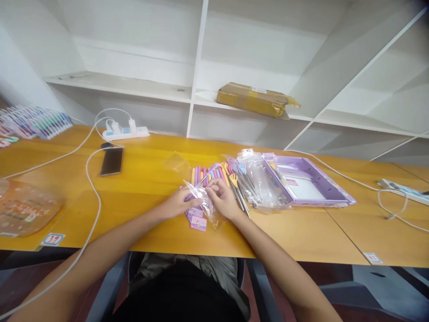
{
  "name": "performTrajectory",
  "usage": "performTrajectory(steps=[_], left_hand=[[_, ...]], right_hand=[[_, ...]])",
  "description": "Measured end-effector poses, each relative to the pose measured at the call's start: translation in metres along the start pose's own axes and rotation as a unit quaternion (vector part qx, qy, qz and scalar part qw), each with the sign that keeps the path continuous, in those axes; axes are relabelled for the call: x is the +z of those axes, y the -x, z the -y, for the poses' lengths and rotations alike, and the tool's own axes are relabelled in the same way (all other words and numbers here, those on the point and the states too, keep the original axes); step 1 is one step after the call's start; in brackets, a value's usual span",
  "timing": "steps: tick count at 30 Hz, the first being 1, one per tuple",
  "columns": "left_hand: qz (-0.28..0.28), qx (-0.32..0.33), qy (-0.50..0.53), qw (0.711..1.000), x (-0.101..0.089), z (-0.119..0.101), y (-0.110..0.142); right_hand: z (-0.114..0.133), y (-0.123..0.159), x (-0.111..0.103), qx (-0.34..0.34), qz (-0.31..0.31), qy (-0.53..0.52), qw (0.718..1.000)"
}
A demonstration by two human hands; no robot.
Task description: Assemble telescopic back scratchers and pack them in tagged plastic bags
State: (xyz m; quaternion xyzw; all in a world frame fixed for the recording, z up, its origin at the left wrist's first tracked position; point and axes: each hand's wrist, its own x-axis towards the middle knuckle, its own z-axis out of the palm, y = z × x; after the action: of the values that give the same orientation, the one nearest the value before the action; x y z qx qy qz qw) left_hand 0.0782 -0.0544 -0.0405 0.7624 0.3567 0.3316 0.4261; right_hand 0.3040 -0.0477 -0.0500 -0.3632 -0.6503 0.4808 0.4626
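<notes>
My left hand [182, 203] is closed on a small clear plastic bag [208, 209], its thumb lying across the film. Fingers curled, my right hand [221, 197] pinches the same bag at its right side. A thin metal rod with a purple end [209, 172] sticks up between the hands; whether it is inside the bag I cannot tell. Small pink-purple printed cards [198, 223] lie under and in front of the hands. Just beyond is a row of coloured handles [201, 173]. Hand-shaped back scratchers [233, 180] with metal rods lie to the right.
Clear plastic bags [268, 183] are heaped against a purple tray [335, 192]. A phone [112, 161], a power strip [125, 133] and a white cable [95, 185] lie to the left, with an orange bag [30, 208]. A taped parcel [253, 99] sits on the shelf behind.
</notes>
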Motion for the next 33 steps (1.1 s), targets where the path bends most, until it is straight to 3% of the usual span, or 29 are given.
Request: performTrajectory(steps=[5,11,16,20,23,27,33], left_hand=[[-0.014,-0.028,-0.004,1.0,0.004,0.005,-0.001],[0.045,0.004,0.0,0.999,0.004,-0.003,0.002],[0.033,0.002,0.032,0.999,0.006,-0.008,0.002],[-0.048,-0.014,0.088,0.995,-0.003,-0.004,-0.002],[-0.157,-0.045,0.153,0.975,-0.013,0.0,-0.005],[-0.286,-0.062,0.233,0.927,-0.023,0.001,-0.007],[-0.341,-0.029,0.309,0.887,-0.033,-0.007,-0.01]], right_hand=[[0.002,-0.004,-0.005,0.024,-0.013,-0.041,0.999],[-0.002,-0.01,-0.009,0.092,0.067,-0.101,0.988],[-0.006,-0.01,-0.006,0.08,0.025,-0.107,0.991],[-0.001,-0.019,-0.022,0.018,-0.093,-0.163,0.982],[0.004,-0.021,-0.04,-0.005,-0.133,-0.186,0.974],[0.014,-0.011,-0.053,0.041,-0.067,-0.143,0.987],[0.025,0.003,-0.045,0.093,0.093,-0.048,0.99]])
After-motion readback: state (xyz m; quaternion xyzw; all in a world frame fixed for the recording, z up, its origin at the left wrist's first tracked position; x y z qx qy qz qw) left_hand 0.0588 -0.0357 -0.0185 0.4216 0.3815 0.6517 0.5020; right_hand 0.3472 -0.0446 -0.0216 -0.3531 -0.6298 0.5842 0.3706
